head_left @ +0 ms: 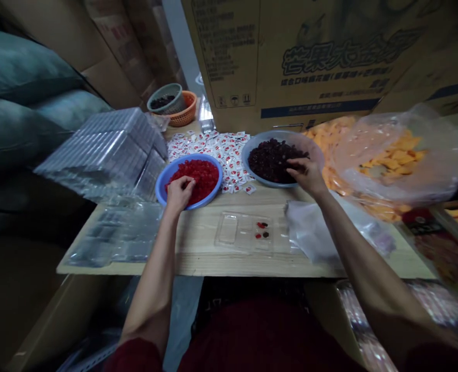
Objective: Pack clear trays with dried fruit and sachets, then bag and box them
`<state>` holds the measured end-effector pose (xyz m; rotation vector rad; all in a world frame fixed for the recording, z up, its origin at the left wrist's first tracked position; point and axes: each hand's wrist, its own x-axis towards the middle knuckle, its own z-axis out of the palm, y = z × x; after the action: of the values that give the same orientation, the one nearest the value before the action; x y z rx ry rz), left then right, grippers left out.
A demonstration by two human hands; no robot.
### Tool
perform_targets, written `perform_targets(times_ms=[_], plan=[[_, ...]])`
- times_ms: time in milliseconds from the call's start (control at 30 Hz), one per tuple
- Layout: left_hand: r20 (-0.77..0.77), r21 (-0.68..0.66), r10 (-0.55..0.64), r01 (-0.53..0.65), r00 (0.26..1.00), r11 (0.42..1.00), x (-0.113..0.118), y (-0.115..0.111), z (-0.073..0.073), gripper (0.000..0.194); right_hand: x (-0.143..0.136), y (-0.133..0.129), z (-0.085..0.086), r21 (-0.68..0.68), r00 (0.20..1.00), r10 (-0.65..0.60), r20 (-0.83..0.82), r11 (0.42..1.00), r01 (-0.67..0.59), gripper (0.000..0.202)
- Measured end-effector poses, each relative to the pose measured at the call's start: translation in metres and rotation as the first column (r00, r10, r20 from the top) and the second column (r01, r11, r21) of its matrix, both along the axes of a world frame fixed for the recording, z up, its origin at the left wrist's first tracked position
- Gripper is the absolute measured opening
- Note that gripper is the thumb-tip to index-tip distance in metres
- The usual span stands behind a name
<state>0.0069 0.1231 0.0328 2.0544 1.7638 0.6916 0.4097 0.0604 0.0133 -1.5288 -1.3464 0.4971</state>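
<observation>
My left hand [180, 193] is over a blue bowl [162, 192] of small, glossy red pieces [203, 175]. Its fingers are pinched together, and whatever may be between them is hidden. At the right, my right hand [307, 174] reaches over the rim of a pale blue bowl [248, 142] heaped with dark, raisin-like pieces [270, 160]. Thumb and fingers are drawn into a pinch there, too small to show what they hold. Between my forearms a clear plastic tray [229, 230] lies on the table, with a few red and dark pieces in its right-hand compartments.
Small white-and-red packets [232, 155] cover the table behind the bowls. Stacked clear trays [112, 150] stand left; plastic bags [314, 227] lie right. Orange pieces [395, 160] spill from a large bag. A cardboard box [232, 67] rises behind, near two small baskets [184, 116].
</observation>
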Motion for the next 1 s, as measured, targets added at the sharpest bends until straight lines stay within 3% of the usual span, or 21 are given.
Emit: perform_targets(times_ms=[100, 167, 233, 333, 400, 467, 567, 633, 800, 1000], plan=[[0.227, 0.070, -0.209, 0.198, 0.951, 0.978, 0.035, -0.057, 0.014, 0.033, -0.045, -0.051, 0.022, 0.079, 0.982, 0.178, -0.066, 0.982, -0.173, 0.027], [0.327, 0.046, -0.387, 0.394, 0.862, 0.918, 0.064, -0.100, 0.014, 0.028, -0.081, -0.089, 0.025, 0.006, 0.936, 0.309, -0.168, 0.950, -0.312, 0.029], [0.403, -0.004, -0.473, 0.519, 0.783, 0.855, 0.087, -0.135, 0.005, 0.025, -0.109, -0.120, 0.015, -0.042, 0.882, 0.329, -0.336, 0.931, -0.363, 0.025], [0.468, -0.057, -0.519, 0.611, 0.715, 0.789, 0.103, -0.165, -0.019, 0.025, -0.126, -0.155, -0.016, -0.127, 0.856, 0.187, -0.481, 0.952, -0.279, 0.027], [0.469, -0.080, -0.522, 0.622, 0.713, 0.779, 0.103, -0.174, -0.037, 0.027, -0.125, -0.171, -0.037, -0.206, 0.890, 0.082, -0.448, 0.960, -0.192, 0.029], [0.450, -0.112, -0.482, 0.583, 0.752, 0.805, 0.100, -0.178, -0.052, 0.025, -0.123, -0.181, -0.052, -0.274, 0.936, 0.037, -0.351, 0.952, -0.140, 0.028], [0.421, -0.149, -0.393, 0.489, 0.818, 0.860, 0.103, -0.184, -0.069, 0.017, -0.123, -0.189, -0.063, -0.301, 0.984, 0.062, -0.169, 0.947, -0.111, 0.021], [0.385, -0.100, -0.407, 0.476, 0.828, 0.874, 0.108, -0.187, -0.076, 0.014, -0.125, -0.189, -0.064, -0.249, 0.992, 0.100, -0.072, 0.962, -0.115, 0.020], [0.242, 0.120, -0.488, 0.473, 0.839, 0.873, 0.111, -0.186, -0.080, 0.016, -0.126, -0.187, -0.063, -0.135, 0.986, 0.164, 0.020, 0.978, -0.160, 0.018], [0.178, 0.081, -0.499, 0.493, 0.848, 0.866, 0.105, -0.168, -0.074, 0.017, -0.121, -0.185, -0.065, -0.099, 0.993, 0.116, 0.010, 0.988, -0.114, 0.018]])
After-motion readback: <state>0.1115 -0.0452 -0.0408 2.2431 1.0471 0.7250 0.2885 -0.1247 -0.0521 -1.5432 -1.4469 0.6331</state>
